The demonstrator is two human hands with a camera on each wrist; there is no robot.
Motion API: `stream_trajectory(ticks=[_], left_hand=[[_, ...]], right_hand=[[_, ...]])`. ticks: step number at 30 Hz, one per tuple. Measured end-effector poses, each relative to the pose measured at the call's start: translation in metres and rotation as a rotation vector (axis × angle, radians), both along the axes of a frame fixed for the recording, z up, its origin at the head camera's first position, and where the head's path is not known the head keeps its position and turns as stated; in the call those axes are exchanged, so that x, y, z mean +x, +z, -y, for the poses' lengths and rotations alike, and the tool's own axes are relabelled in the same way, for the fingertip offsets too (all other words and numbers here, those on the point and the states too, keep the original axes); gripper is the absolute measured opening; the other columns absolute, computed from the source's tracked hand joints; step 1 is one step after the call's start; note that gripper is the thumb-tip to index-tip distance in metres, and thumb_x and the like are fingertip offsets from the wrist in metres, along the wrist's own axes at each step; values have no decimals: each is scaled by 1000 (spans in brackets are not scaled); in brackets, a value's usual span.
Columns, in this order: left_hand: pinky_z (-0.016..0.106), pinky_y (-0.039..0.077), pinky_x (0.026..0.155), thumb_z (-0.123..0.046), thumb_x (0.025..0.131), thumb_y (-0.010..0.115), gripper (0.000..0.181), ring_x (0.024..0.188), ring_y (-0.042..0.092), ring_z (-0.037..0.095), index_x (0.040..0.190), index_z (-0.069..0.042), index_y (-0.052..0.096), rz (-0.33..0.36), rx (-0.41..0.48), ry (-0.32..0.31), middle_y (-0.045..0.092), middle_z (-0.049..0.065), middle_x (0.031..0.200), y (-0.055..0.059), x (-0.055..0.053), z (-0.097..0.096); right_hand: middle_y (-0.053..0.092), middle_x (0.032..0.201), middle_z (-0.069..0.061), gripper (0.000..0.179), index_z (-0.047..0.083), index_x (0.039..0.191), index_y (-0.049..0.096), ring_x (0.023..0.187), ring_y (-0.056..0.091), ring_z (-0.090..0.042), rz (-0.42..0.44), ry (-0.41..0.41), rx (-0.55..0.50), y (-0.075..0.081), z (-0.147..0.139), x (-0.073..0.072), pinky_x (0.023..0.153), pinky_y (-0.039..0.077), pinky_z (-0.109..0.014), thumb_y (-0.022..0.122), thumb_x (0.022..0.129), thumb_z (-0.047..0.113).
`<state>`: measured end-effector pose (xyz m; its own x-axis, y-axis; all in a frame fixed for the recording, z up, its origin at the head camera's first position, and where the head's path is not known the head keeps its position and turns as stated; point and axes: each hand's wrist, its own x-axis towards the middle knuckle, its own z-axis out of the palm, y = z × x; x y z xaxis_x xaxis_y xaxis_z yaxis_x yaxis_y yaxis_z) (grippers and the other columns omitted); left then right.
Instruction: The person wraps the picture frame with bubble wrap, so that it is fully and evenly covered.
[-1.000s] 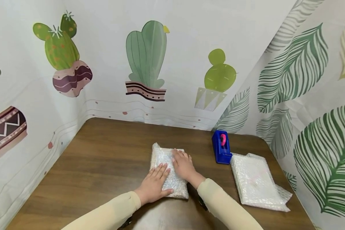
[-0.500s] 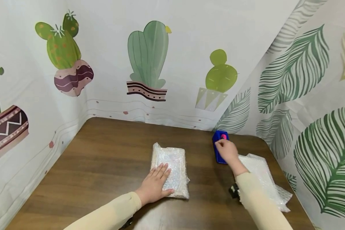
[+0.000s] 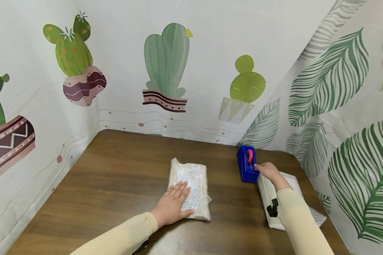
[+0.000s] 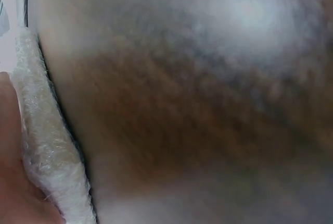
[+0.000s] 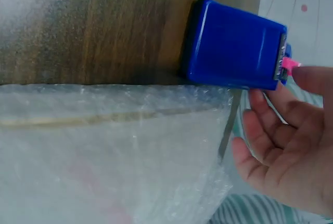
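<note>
A flat, bubble-wrapped package [image 3: 196, 177] lies in the middle of the brown table. My left hand [image 3: 172, 203] rests on its lower left part, fingers spread and straight. In the left wrist view the wrapped edge [image 4: 49, 130] runs beside that hand. At the right, a blue tape dispenser [image 3: 248, 173] with a pink roll core [image 3: 249, 156] stands near the back edge. My right hand [image 3: 269, 172] is at the dispenser's cutter end, thumb and forefinger pinching the tape end there; the clear tape itself barely shows. In the right wrist view its other fingers curl loosely below the dispenser [image 5: 234, 47].
A second bubble-wrapped package [image 3: 266, 194] lies at the right, partly under my right forearm, with loose wrap [image 3: 317, 216] sticking out. Patterned cloth walls [image 3: 204, 71] stand behind and beside the table [image 3: 121, 170].
My right hand left the middle package, went right to the top of the tape dispenser, then down to its cutter end. The left hand stayed on the package.
</note>
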<state>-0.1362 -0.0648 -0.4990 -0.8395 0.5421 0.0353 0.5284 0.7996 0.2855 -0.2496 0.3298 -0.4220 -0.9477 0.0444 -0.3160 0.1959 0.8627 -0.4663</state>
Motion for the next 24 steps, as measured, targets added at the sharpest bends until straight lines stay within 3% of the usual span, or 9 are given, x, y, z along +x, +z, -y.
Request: stream_trajectory(ticks=[3,11,19,22,24], left_hand=[[51,35,125,-55,97,59,78,153,38,34,153,-4,45,-4,-5,-1,39,17,165,0,0,-1],[51,36,124,-56,97,59,78,153,38,33,153,-4,45,-19,-19,8,39,17,164,-1,0,-1],[51,36,124,-57,97,57,79,153,38,33,154,-4,44,-19,-15,12,38,17,165,-3,1,0],[52,35,124,-58,98,57,79,154,37,34,154,-4,44,-17,-18,11,37,17,165,-3,0,0],[52,35,124,-58,98,56,79,154,37,34,154,-4,43,-15,-22,7,37,17,166,-3,0,0]], right_hand=[[42,147,-44,62,-23,138,47,138,42,-59,48,-33,-80,-5,-2,0,111,45,-64,43,106,31],[29,156,-40,57,-23,142,42,151,26,-53,84,-136,-391,-11,0,-3,123,31,-61,50,106,21],[15,162,-39,57,-22,146,36,156,13,-51,143,-166,-537,-5,1,-1,129,17,-58,52,104,12],[7,165,-36,55,-22,149,28,157,5,-50,162,-144,-648,-2,-3,0,131,8,-56,44,107,9],[16,166,-33,52,-20,150,31,157,6,-50,164,-122,-697,-2,-6,1,131,6,-57,41,108,9]])
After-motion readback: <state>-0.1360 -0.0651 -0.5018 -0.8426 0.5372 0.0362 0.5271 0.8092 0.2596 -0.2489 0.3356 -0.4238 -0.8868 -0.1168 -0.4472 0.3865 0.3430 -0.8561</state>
